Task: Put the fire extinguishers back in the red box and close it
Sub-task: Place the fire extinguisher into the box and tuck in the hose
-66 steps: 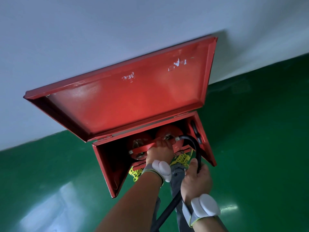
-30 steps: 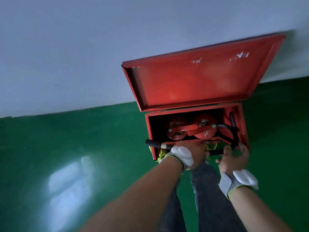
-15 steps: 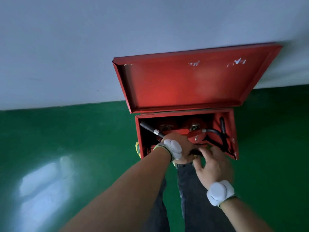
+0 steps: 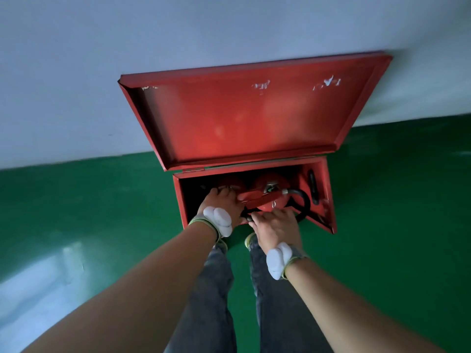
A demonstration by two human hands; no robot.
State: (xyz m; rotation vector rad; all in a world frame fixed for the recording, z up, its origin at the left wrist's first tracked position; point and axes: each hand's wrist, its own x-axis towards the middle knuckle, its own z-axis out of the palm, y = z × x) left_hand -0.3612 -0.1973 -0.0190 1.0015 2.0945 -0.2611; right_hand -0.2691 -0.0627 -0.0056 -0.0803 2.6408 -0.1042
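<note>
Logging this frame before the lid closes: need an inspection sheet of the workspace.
Surface: glossy green floor, glare patch at left.
Job's things: red box on floor, lid up against the wall; two fire extinguishers inside.
Clutter: nothing seen.
Hands: left hand inside box; right hand at front edge on black hose; grip unclear.
Cables: only the hose.
Surroundings: white wall.

Both my bare arms reach forward and down, side by side. My left hand point(image 4: 224, 203) is knuckles-up, its fingers point(image 4: 216, 192) curled under and out of sight. My right hand point(image 4: 276, 225) sits just beside it, fingers bent downward. A white band wraps each wrist.
</note>
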